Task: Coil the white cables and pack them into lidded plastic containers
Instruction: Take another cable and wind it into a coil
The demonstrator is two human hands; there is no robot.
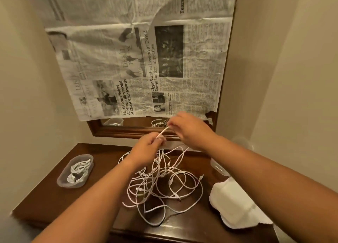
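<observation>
White cable (163, 132), taut between left hand (146, 147) and right hand (188, 129), above table (91, 197)

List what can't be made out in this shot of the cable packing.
Head view only:
clear containers, right: mostly behind the right forearm; number unclear.
tangled white cables: overlap too much to count.
stretch of cable between left hand and right hand: fingers hide its ends.
mirror: newspaper covers nearly all.

Cable tangle (162, 184) mid-table (54, 202); container (75, 171) with coils left; lids (236, 204) right; newspaper (146, 59) behind.
</observation>
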